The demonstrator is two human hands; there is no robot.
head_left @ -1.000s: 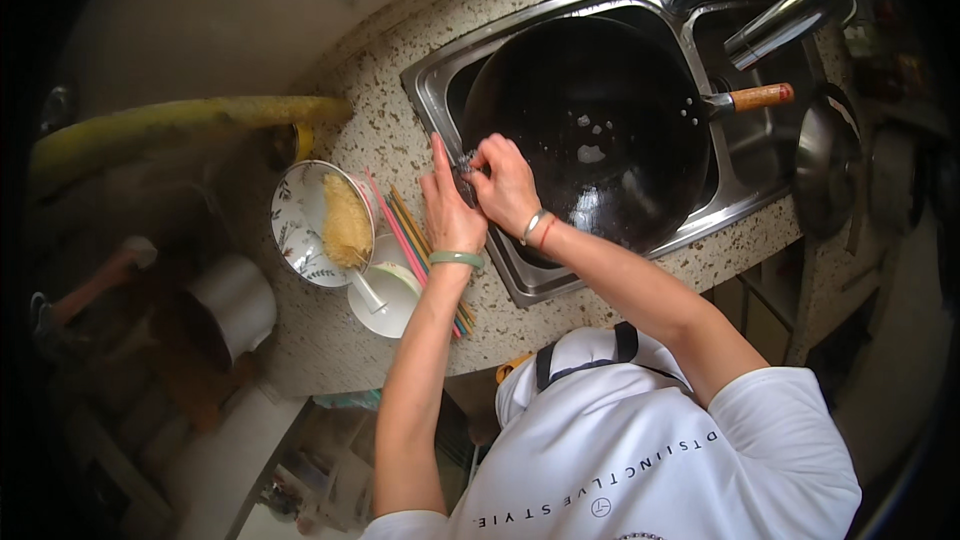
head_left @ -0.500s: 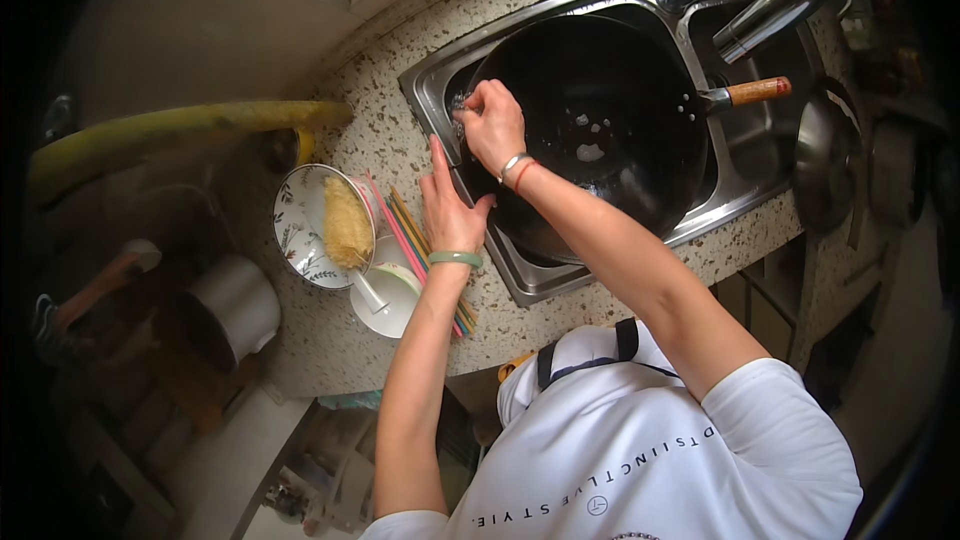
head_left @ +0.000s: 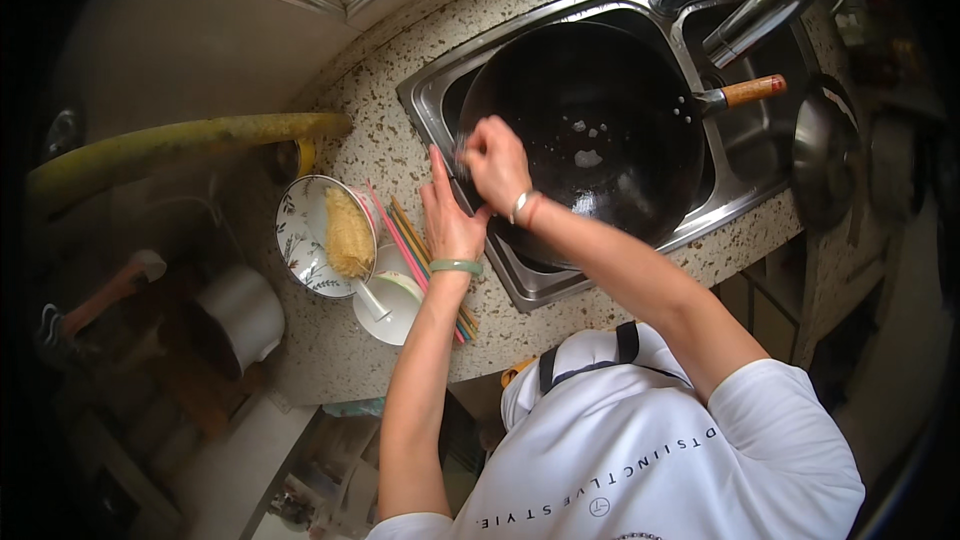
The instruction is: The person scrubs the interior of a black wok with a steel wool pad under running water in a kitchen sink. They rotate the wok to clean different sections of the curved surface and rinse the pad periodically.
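Observation:
A big black wok (head_left: 620,70) lies in the left basin of the steel sink (head_left: 425,90), its wooden handle (head_left: 755,90) pointing right across the divider. Water drops and a small patch of foam show inside it. My right hand (head_left: 497,162) is closed on a silvery wire scourer (head_left: 461,154) at the wok's left inner side; motion blurs the scourer. Below it, my left hand (head_left: 453,225) rests against the wok's left rim by the sink edge, fingers stretched out and thumb spread, gripping nothing visible.
Left of the sink, a patterned bowl (head_left: 300,235) holds a yellow fibrous brush (head_left: 348,232) with a white handle. Beside it are a white bowl (head_left: 385,325) and several coloured chopsticks (head_left: 403,230). The faucet (head_left: 750,25) overhangs at right. A metal lid (head_left: 825,150) stands beyond.
My right hand has moved down along the wok's left side, toward me, with the scourer. My left hand stays in nearly the same place. The view has shifted slightly.

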